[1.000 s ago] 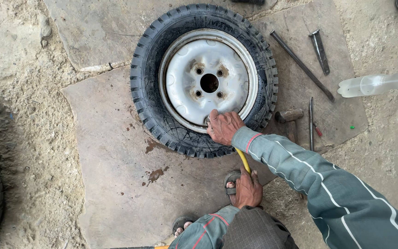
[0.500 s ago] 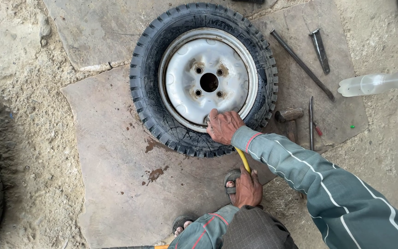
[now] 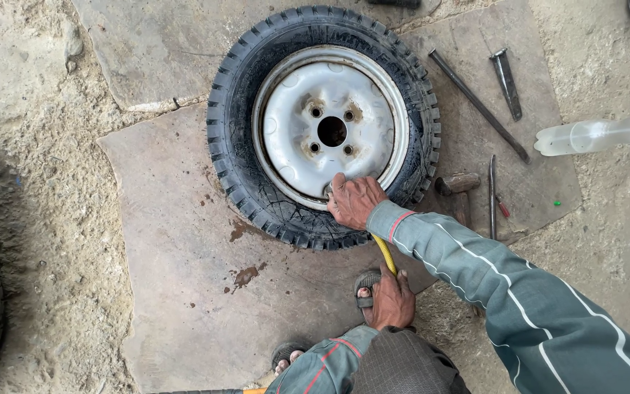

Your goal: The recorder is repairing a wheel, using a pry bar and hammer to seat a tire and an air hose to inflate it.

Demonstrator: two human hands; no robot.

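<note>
Tyre point(image 3: 246, 157): black, chunky block tread. Rim point(image 3: 329, 128): off-white w/ rust-brown marks round the bolt holes. Hose point(image 3: 386, 254): yellow. My sleeves point(image 3: 519, 292): grey-green w/ thin white stripes, red trim at cuffs. Slab point(image 3: 176, 284): grey-brown, dark reddish stains. Ground point(image 3: 30, 146): pale sandy beige. Bottle point(image 3: 596, 135): clear, whitish. Bar point(image 3: 477, 104) & other tools: dark grey metal. Hammer point(image 3: 458, 184): brown handle.
</note>
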